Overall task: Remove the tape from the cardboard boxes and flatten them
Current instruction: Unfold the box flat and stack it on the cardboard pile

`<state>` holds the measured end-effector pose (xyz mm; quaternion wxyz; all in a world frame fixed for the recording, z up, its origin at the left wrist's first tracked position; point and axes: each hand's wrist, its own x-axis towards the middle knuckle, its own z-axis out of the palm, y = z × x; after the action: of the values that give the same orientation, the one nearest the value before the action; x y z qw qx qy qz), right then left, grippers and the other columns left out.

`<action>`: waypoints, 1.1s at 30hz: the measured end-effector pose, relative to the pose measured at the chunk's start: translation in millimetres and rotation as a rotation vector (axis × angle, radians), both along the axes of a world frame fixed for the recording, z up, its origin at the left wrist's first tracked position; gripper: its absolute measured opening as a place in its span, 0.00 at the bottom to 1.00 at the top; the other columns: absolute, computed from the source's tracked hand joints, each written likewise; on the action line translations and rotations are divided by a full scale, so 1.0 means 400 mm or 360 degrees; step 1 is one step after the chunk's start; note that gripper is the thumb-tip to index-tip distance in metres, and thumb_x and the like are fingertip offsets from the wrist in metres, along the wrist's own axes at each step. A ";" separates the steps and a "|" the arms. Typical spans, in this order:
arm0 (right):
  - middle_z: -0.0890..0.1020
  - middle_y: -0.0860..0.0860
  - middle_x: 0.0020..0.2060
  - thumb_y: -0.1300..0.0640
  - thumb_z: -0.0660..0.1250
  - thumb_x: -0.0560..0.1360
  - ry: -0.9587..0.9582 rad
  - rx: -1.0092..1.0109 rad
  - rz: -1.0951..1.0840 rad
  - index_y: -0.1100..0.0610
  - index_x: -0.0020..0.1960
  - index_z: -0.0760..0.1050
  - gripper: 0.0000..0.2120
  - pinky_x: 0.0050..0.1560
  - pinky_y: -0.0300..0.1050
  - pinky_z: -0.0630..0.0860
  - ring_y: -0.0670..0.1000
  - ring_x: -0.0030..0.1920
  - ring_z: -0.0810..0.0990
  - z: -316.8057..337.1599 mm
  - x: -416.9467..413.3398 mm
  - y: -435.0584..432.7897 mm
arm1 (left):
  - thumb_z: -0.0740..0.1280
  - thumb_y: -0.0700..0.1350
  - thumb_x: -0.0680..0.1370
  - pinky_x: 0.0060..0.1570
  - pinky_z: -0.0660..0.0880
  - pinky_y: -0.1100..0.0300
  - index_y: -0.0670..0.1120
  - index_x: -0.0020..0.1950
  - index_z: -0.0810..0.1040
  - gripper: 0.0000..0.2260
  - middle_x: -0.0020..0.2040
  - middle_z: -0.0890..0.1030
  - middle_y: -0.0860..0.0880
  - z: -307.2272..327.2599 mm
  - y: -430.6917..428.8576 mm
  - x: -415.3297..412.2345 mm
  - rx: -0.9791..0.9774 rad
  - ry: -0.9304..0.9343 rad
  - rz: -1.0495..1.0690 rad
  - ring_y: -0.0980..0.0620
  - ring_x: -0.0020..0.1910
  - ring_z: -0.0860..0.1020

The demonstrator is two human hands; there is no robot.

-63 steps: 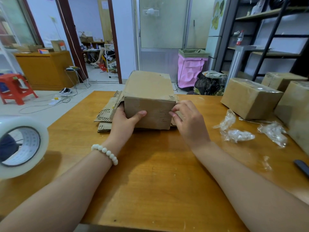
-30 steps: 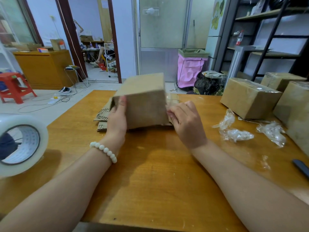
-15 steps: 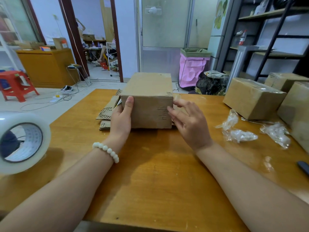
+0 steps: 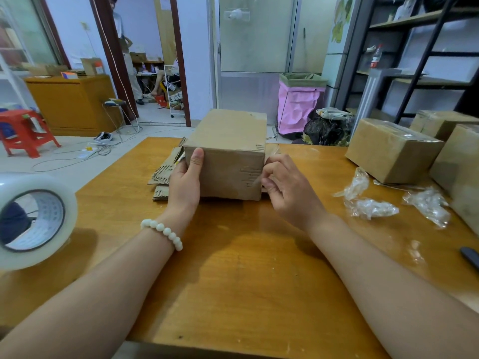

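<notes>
Snugly—left hand [image 4: 185,182], box [image 4: 228,156], right hand [image 4: 290,189]

Bright daylight, soft shadows, fisheye edges

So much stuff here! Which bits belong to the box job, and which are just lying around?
Part of the job: cardboard box, gripped by the left hand; tape strip at its right edge, pinched by the right hand; flattened cardboard; sealed boxes; crumpled tape wads.

Just lying about: tape roll; dark object; pink bin; red stool.
</notes>
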<state>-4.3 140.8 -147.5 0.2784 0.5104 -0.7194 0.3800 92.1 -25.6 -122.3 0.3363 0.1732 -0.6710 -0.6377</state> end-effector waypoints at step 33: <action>0.79 0.47 0.50 0.65 0.64 0.77 -0.1353 0.0056 0.0283 0.51 0.58 0.71 0.14 0.58 0.44 0.75 0.46 0.54 0.77 -0.010 0.067 -0.049 | 0.69 0.72 0.54 0.74 0.49 0.37 0.61 0.73 0.50 0.52 0.77 0.34 0.44 -0.065 -0.030 -0.047 -0.0794 -0.0100 0.0035 0.45 0.78 0.43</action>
<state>22.3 121.0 -151.3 -0.0851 0.3733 -0.7298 0.5664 73.1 -37.8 -148.1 0.3546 0.1120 -0.8158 -0.4429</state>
